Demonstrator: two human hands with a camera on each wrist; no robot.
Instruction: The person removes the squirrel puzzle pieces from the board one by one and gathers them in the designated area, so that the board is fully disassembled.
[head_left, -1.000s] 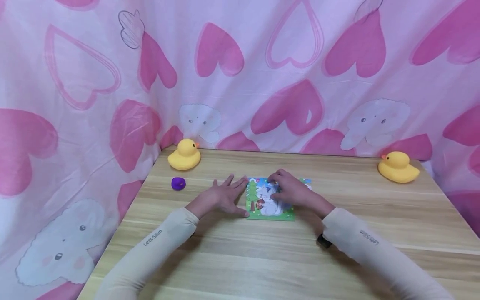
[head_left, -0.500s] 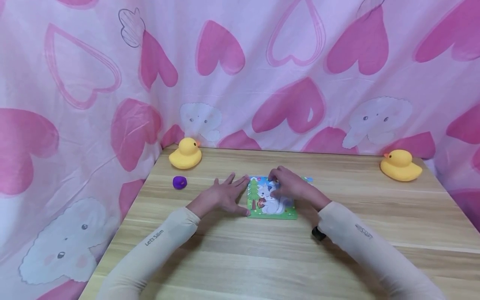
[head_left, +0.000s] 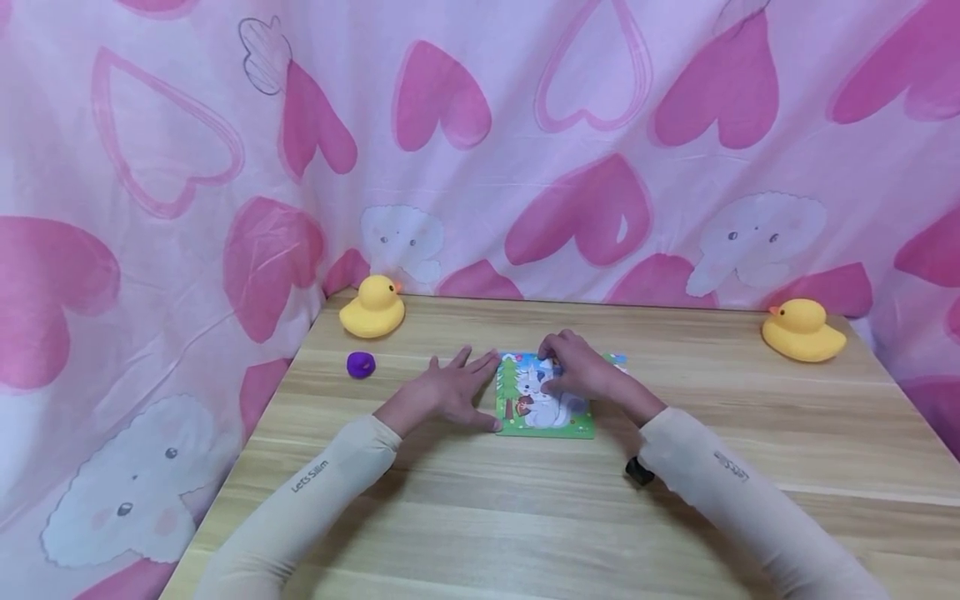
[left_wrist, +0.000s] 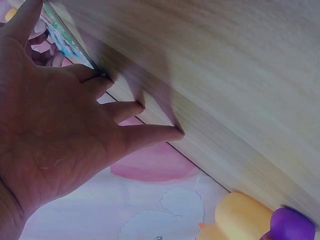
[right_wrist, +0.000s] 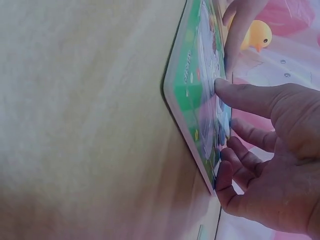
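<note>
A flat picture puzzle (head_left: 536,423) showing a pale squirrel lies on the table. My left hand (head_left: 448,393) is spread at its left side, with the thumb at the near left corner and a fingertip at the far left corner. Over the picture's right part is my right hand (head_left: 585,371), fingers bent and thumb down on the surface. In the right wrist view, a bluish puzzle piece (right_wrist: 223,131) shows by the fingers; its outline is partly hidden. A small blue-and-green printed edge (head_left: 618,360) peeks out right of the right hand.
On the wooden table (head_left: 465,517), a purple round thing (head_left: 361,365) sits left of my left hand. One yellow rubber duck (head_left: 372,307) stands at the back left, another duck (head_left: 802,331) at the back right. A pink heart-print curtain (head_left: 450,183) hangs behind.
The view has shifted slightly. Both hands stay at the puzzle in nearly the same places; the right wrist and forearm have shifted a little.
</note>
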